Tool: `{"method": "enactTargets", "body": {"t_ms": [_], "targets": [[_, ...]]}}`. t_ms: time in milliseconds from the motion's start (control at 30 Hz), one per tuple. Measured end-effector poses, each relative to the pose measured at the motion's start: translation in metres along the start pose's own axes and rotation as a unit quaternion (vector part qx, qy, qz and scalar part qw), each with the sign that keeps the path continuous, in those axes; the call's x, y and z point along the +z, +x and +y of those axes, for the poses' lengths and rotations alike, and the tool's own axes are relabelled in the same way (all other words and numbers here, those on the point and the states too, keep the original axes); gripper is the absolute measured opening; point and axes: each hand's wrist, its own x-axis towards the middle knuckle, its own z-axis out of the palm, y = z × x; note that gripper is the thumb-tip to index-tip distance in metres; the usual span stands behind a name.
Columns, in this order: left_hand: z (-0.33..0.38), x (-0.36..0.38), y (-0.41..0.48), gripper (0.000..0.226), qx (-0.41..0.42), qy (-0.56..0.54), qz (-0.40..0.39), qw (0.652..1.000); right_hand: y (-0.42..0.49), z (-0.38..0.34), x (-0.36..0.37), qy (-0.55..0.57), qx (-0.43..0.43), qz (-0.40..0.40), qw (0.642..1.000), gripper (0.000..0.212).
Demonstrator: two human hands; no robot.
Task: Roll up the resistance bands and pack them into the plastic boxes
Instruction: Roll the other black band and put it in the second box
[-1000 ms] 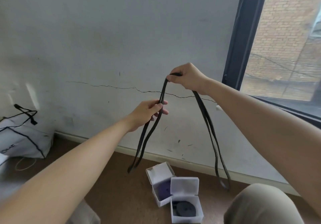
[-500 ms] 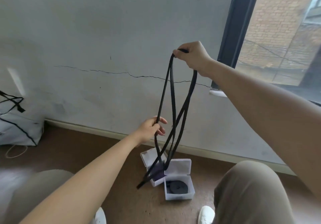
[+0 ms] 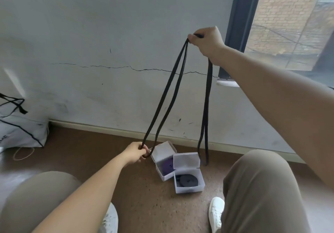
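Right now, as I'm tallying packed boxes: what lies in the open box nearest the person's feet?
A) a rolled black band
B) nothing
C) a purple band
A: a rolled black band fills the near box; the purple band is in the farther box.

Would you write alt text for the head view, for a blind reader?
A person holds a long black resistance band up in the right hand while the left hand grips its lower loop, above two open plastic boxes on the floor holding a purple roll and a black roll.
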Motion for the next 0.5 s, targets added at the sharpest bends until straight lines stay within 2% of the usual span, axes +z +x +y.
{"method": "enactTargets", "body": {"t_ms": [100, 233, 367, 500], "targets": [[-0.009, -0.009, -0.006, 0.013, -0.023, -0.143, -0.003, 0.989, 0.004, 0.011, -0.011, -0.016, 0.016, 0.009, 1.000, 0.032], [-0.027, -0.024, -0.002, 0.016, -0.037, -0.196, 0.016, 0.980, 0.004, 0.025, -0.021, -0.023, 0.049, 0.016, 0.998, 0.032], [-0.037, -0.028, -0.001, 0.016, -0.073, -0.257, 0.072, 0.961, -0.003, 0.039, -0.024, -0.018, 0.087, 0.014, 0.996, 0.032], [-0.038, -0.037, 0.004, 0.023, -0.093, -0.391, 0.114, 0.908, -0.007, 0.060, -0.028, -0.012, 0.128, 0.019, 0.992, 0.032]]}}
